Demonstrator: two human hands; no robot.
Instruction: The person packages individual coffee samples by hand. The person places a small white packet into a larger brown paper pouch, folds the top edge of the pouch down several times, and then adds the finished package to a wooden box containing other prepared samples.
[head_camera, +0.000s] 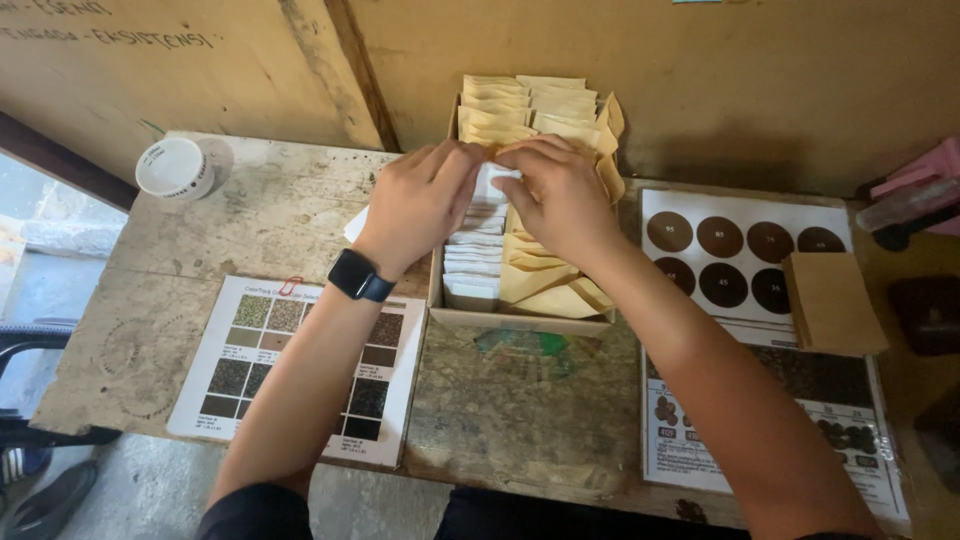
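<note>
Envelopes (487, 215) filed upright in cardboard box (520, 320) mid-tabletop (260, 200); left hand (420, 195) and right hand (560, 190) close together, fingertips pinched on one envelope's top edge, likely for flipping through; colour chart (290, 370) lay alongside

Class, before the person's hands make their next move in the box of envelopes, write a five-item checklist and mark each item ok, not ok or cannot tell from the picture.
1. Both hands over the cardboard box: ok. Left hand and right hand meet above it.
2. Fingertips on one white packet: cannot tell, the fingers cover the grip.
3. White packets in a tidy row: ok.
4. Tan envelopes upright: not ok, the near ones lean and splay.
5. Side items apart from the hands: ok. The white cup, swatch chart and brown envelope stack lie apart.
</note>
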